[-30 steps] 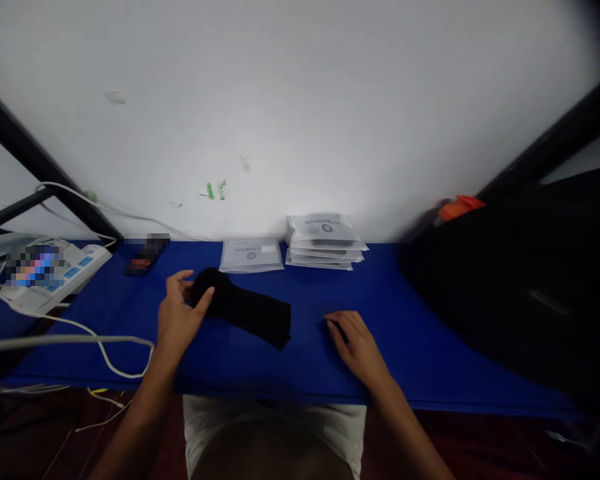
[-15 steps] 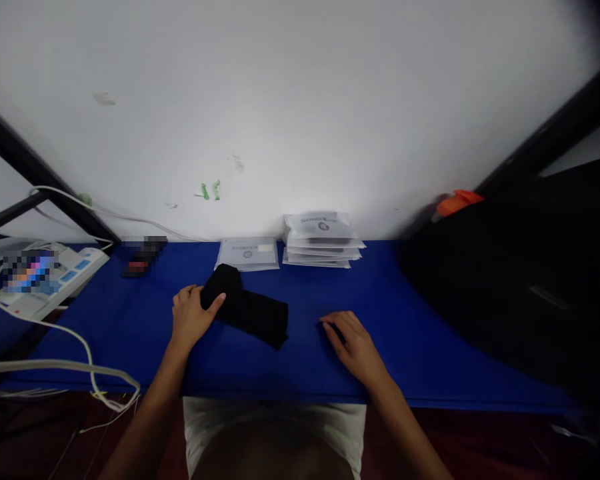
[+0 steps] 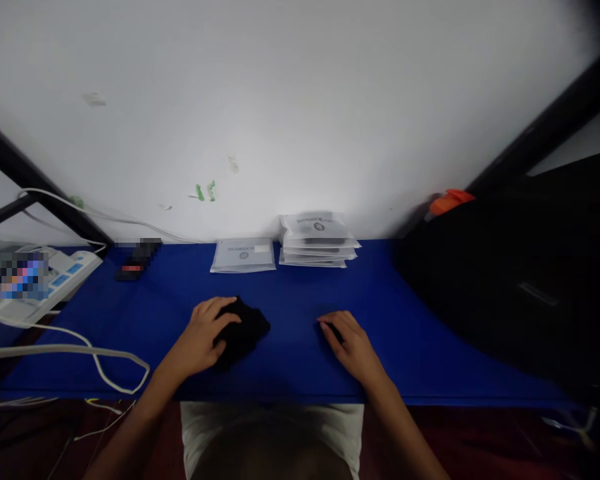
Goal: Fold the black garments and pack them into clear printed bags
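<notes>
A bunched black cloth point(image 3: 245, 332) lies on the blue table point(image 3: 290, 360). My left hand point(image 3: 213, 332) is on its left side, fingers curled over the fabric and thumb near the lower edge. Further right, my right hand point(image 3: 344, 339) rests on the table with bent fingers; something small and dark shows between its thumb and fingers, too unclear to name. Behind the cloth lies a flat white packet point(image 3: 243, 255), and beside that stands a stack of several similar packets point(image 3: 320, 230).
On the left are a white power strip point(image 3: 70, 277), loose white cables point(image 3: 100, 350) and a dark blurred-out object point(image 3: 139, 259). A large black bag or cloth point(image 3: 490, 267) fills the right side, with an orange item point(image 3: 451, 201) behind. A white wall point(image 3: 300, 120) closes the back.
The black cloth has gone from stretched out to the right to a compact bunch. My left hand has moved right and nearer to me, over it. My right hand has hardly moved.
</notes>
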Available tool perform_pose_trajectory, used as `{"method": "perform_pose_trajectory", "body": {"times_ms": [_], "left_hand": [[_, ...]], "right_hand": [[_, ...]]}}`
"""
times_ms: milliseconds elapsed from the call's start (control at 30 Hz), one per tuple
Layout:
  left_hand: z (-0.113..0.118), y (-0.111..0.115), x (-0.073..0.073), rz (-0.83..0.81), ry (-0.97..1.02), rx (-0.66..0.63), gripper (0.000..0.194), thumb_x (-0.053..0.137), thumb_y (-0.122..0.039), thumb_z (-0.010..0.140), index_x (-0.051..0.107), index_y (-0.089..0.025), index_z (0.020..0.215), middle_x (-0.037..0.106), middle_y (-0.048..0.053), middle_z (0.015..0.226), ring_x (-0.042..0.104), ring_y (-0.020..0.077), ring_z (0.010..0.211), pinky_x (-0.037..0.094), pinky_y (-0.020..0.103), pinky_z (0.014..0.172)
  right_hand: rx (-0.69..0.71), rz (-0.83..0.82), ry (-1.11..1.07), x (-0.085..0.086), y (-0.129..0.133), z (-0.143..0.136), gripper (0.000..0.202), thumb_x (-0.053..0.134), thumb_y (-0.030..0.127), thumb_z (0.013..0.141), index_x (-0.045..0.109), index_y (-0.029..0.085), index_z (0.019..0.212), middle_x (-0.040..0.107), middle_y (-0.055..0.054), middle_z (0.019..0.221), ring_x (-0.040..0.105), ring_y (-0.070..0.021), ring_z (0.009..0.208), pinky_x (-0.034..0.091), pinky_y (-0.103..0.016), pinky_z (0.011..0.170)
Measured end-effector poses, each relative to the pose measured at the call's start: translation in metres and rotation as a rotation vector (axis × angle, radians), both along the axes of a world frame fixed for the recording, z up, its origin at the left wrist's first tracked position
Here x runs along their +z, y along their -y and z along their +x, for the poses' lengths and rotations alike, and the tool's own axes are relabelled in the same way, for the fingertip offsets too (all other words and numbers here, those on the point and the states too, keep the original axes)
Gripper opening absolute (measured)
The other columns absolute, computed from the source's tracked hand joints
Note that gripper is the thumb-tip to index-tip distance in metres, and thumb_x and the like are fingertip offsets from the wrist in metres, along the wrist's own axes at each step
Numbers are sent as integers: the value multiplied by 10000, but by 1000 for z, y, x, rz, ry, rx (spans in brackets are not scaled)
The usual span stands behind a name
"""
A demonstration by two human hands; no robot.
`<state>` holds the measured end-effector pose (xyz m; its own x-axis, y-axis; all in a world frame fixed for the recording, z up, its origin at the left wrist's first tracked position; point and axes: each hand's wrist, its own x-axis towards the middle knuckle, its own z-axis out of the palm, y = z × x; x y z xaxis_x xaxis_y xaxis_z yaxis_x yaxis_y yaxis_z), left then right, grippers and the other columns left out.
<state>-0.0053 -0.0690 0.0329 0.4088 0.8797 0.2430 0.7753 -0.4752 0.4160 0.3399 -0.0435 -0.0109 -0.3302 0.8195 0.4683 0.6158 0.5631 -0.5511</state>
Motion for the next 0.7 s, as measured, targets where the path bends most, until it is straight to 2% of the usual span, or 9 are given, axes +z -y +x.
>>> {"method": "perform_pose_trajectory", "body": {"times_ms": [67, 133, 200, 300, 367, 467, 533, 600, 700], "left_hand": [[0, 11, 0, -106, -85, -63, 380, 633, -201, 765, 609, -280, 1136, 449, 70, 1457, 380, 334, 1342, 312, 558, 1087], [-4, 21, -3, -166, -105, -47, 334, 694, -343, 784, 610, -271, 1099, 412, 82, 1487, 336, 357, 1372, 301, 584, 1091], [-9, 29, -9, -188, -107, -1, 395, 753, -423, 741, 606, -259, 1070, 364, 97, 1518, 283, 387, 1398, 289, 617, 1090], [-11, 38, -18, -187, -84, 41, 485, 803, -381, 693, 593, -260, 1113, 327, 109, 1538, 242, 406, 1417, 307, 632, 1086], [-5, 39, -22, -155, -41, 36, 407, 750, -298, 752, 597, -264, 1127, 375, 103, 1507, 272, 381, 1413, 336, 604, 1091], [16, 33, -25, -60, 40, 54, 317, 651, -240, 836, 609, -262, 1150, 463, 106, 1428, 365, 338, 1372, 363, 569, 1097], [34, 27, -24, -33, 96, 55, 349, 655, -293, 852, 598, -266, 1196, 459, 113, 1425, 390, 330, 1359, 368, 561, 1100], [48, 22, -22, -41, 169, 77, 456, 674, -377, 845, 550, -275, 1273, 403, 118, 1467, 373, 330, 1375, 361, 558, 1108], [57, 17, -22, -33, 340, 283, 634, 653, -448, 852, 399, -278, 1406, 298, 126, 1525, 312, 322, 1415, 340, 556, 1124]], "right_hand": [[-3, 2, 11, 0, 0, 0, 178, 471, 277, 977, 637, 227, 1016, 697, -65, 932, 634, -233, 895, 530, -435, 845], [-5, 3, 27, 1, -1, 1, 173, 470, 269, 977, 633, 223, 1013, 697, -63, 926, 634, -230, 892, 527, -438, 853], [-2, 4, 47, 1, -1, 1, 176, 464, 267, 978, 631, 221, 1014, 695, -66, 926, 635, -230, 888, 529, -437, 848], [10, 10, 72, 6, 2, -6, 178, 476, 277, 969, 624, 220, 1050, 689, -79, 953, 638, -242, 908, 532, -458, 854], [56, 1, 72, 12, 9, -18, 212, 507, 284, 955, 596, 218, 1135, 675, -98, 1026, 633, -252, 970, 532, -469, 885], [216, -38, 69, 22, 21, -47, 422, 570, 314, 925, 483, 221, 1327, 594, -140, 1255, 564, -275, 1171, 505, -481, 978], [291, -66, 76, 24, 26, -65, 589, 606, 367, 905, 377, 229, 1430, 472, -160, 1421, 442, -305, 1326, 439, -524, 1061], [244, -128, 46, 23, 25, -76, 735, 630, 439, 884, 273, 228, 1491, 326, -178, 1528, 312, -332, 1418, 371, -568, 1108], [39, -279, -118, 14, 21, -76, 809, 610, 506, 882, 190, 230, 1516, 237, -188, 1565, 259, -330, 1447, 343, -583, 1122]]}}
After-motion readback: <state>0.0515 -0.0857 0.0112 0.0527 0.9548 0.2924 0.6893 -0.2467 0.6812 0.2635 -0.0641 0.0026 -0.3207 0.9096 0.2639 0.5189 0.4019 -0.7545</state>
